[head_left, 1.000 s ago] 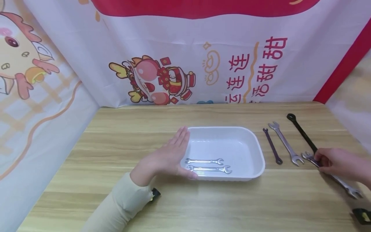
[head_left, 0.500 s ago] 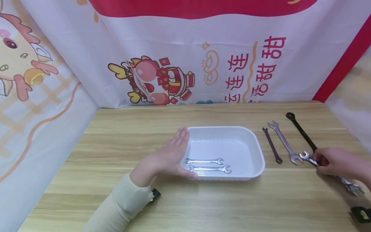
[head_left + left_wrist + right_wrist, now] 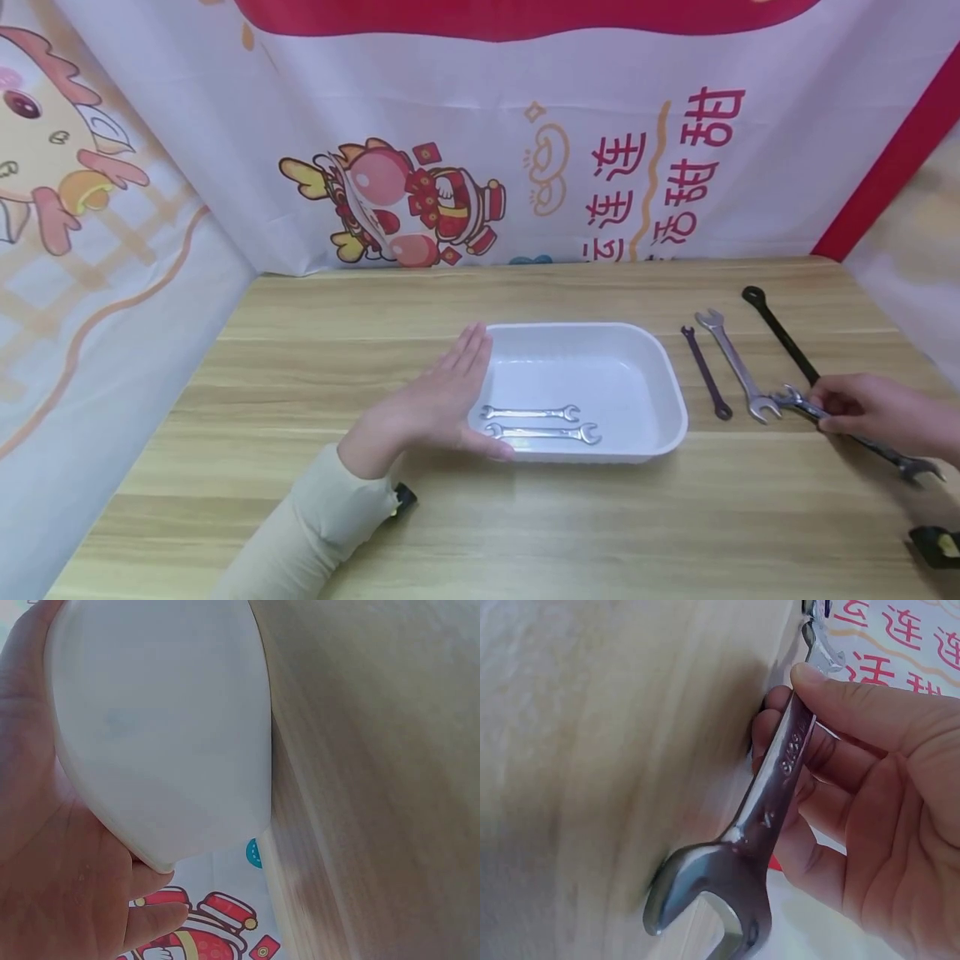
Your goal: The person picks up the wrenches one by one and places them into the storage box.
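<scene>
A light wooden table (image 3: 525, 525) with a streaked grain stands in a corner enclosed by white printed cloth hangings (image 3: 480, 142), which carry a red band along the top, a cartoon dragon figure (image 3: 405, 204), red Chinese characters (image 3: 660, 179) and, at left, a pink cartoon creature (image 3: 52, 183).

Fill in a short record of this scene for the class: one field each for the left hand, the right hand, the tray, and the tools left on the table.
Left hand: flat, straight fingers against the white tray's left wall
Right hand: pinches a silver wrench
White tray: holds two small silver wrenches, side by side
On the table: thin dark wrench, long silver wrench, black wrench
</scene>
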### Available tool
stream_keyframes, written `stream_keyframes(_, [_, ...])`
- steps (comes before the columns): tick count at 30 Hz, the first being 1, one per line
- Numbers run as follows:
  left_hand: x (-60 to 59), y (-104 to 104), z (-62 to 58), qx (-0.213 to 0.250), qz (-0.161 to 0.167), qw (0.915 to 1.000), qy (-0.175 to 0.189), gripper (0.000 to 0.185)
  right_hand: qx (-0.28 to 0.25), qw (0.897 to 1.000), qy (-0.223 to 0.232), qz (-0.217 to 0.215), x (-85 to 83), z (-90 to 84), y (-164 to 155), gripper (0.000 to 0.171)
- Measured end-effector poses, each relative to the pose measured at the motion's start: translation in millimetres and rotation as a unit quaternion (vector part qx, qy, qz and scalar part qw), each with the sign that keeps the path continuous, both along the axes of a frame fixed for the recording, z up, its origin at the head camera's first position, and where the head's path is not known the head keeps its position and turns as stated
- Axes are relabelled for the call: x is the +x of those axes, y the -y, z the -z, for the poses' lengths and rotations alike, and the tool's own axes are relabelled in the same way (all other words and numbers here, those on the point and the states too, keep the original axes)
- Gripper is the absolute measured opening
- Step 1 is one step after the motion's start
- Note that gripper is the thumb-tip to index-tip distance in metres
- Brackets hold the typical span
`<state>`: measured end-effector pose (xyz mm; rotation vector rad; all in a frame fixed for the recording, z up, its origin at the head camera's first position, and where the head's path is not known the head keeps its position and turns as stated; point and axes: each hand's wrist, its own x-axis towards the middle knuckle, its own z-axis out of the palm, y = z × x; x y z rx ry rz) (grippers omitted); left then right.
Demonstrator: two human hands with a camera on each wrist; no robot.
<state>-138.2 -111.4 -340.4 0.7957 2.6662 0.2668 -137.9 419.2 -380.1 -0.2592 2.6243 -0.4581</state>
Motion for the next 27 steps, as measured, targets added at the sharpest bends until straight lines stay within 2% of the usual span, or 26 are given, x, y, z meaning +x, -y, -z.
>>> stream_keyframes(11, [-0.7, 0, -2.2, 0.002, -0.005, 1.0000, 0.004, 0.142, -0.010, 1.000, -0.018, -0.008, -3.9, -7.4, 3, 0.010])
stream_keyframes(18, [-0.7, -1, -3.0, 0.006, -0.003, 0.9999, 0.008, 0.141, -0.008, 0.992, -0.121, -0.027, 0.0, -10.7, -3, 0.013])
stream_keyframes(21, [-0.1, -1, -3.5, 0.007, -0.003, 0.9999, 0.009, 0.141, -0.004, 0.988, -0.152, -0.029, -0.9, -13.8, -3, 0.015])
stream_keyframes(24, [0.4, 0, -3.8, 0.009, -0.003, 0.9999, 0.008, 0.139, -0.007, 0.988, -0.153, -0.022, -2.6, -19.0, 0, 0.016])
stream_keyframes(27, [0.5, 0, -3.3, 0.008, -0.004, 0.9999, 0.008, 0.140, -0.005, 0.991, -0.132, -0.016, -4.9, -24.8, 5, 0.014])
